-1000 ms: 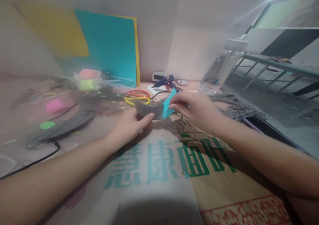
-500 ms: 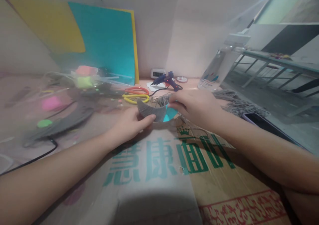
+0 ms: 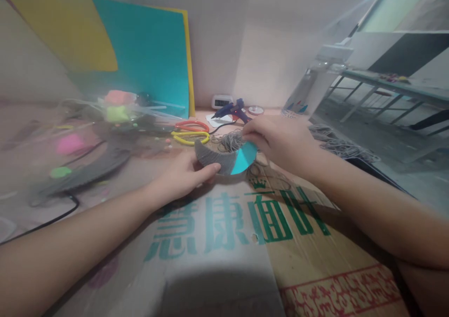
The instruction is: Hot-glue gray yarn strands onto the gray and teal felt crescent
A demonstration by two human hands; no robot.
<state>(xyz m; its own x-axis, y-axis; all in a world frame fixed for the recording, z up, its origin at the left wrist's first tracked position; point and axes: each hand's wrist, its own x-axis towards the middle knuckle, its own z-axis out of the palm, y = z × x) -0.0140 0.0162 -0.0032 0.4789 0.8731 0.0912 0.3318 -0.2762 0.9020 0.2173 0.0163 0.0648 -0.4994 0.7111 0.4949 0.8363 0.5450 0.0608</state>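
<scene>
Between the thumb and fingers of my left hand is a crescent-shaped card, its left part wound with grey yarn and its right end bare bright blue. My right hand is closed in a pinch at the upper edge of the blue end. What those fingertips grip is hidden, and I cannot tell whether they touch the card. Just behind the crescent lies a bundle of grey yarn. All this is above a cardboard sheet printed with green characters.
Scissors with red and yellow handles lie beyond my left hand. A blue glue gun, a small digital clock and a clear bottle stand behind. More grey yarn is at right; a dark curved piece lies left.
My right hand has moved slightly up and right from the edge of the wound part, uncovering more of the blue end. My left hand keeps its hold on the crescent.
</scene>
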